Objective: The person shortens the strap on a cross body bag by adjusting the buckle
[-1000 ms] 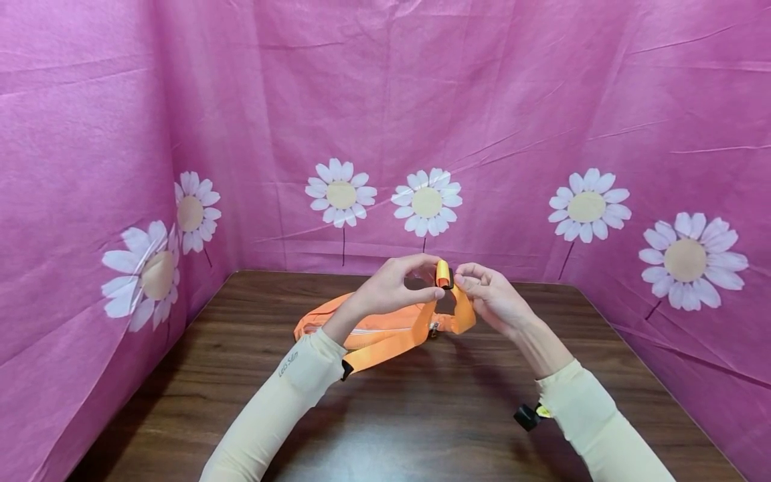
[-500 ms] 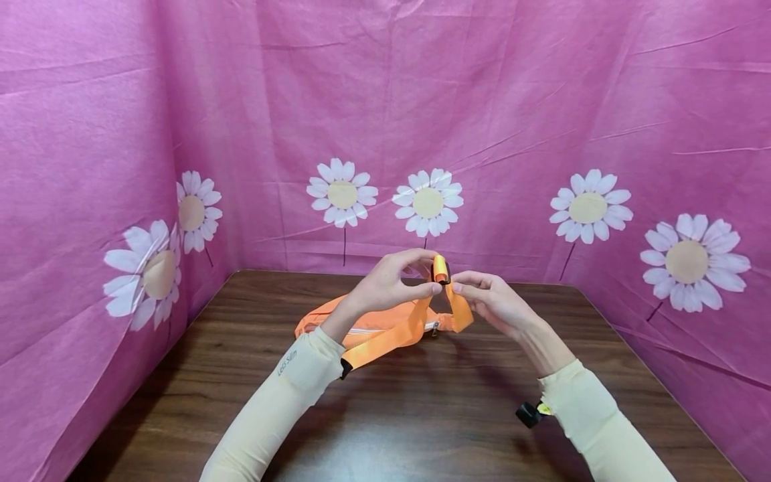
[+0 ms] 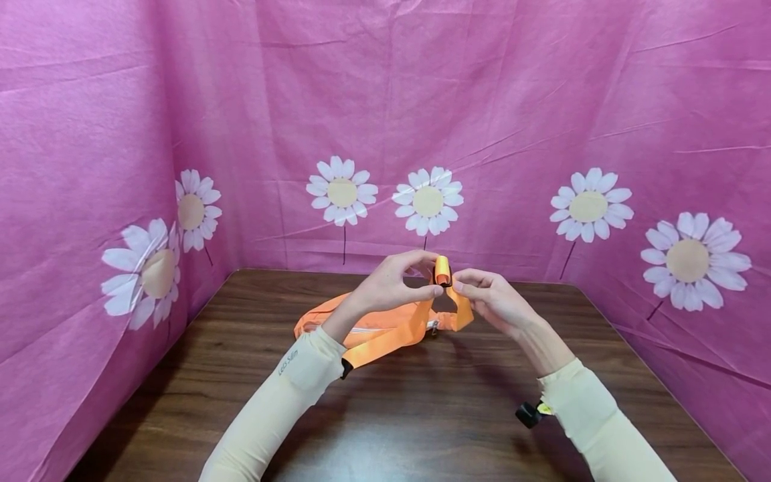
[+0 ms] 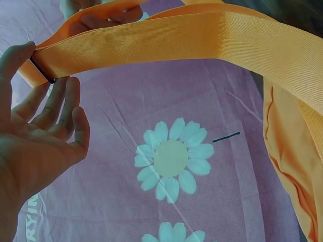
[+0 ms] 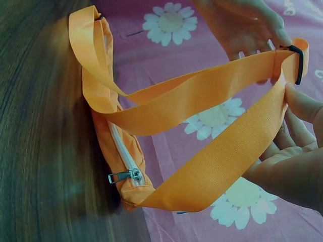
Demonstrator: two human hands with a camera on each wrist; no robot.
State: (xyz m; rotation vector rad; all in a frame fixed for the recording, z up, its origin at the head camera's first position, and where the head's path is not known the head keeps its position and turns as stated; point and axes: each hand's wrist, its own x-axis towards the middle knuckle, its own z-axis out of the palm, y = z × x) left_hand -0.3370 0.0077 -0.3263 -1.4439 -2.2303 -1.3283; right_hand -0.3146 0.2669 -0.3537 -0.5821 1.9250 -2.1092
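Observation:
An orange waist bag (image 3: 385, 319) lies on the table, its strap (image 3: 385, 348) lifted off the tabletop in a loop. Near the top of that loop sits a black strap slider (image 5: 300, 65), with a short fold of webbing bulging through it. My left hand (image 3: 391, 284) pinches the slider edge between thumb and fingers. Close by on the other side, my right hand (image 3: 496, 298) pinches the strap just below the slider, as the right wrist view shows. A metal zipper pull (image 5: 120, 177) hangs at the bag's near end. My left forearm hides part of the bag.
The dark wooden table (image 3: 373, 415) reaches back to a pink cloth backdrop (image 3: 482, 87) printed with daisies, which encloses it at the back and both sides. A black strapped device (image 3: 529, 414) is attached beneath my right sleeve.
My right fingertips have shifted slightly left, nearer the slider, bringing the strap along. The slider has turned a little in my left hand, which stays nearly in place.

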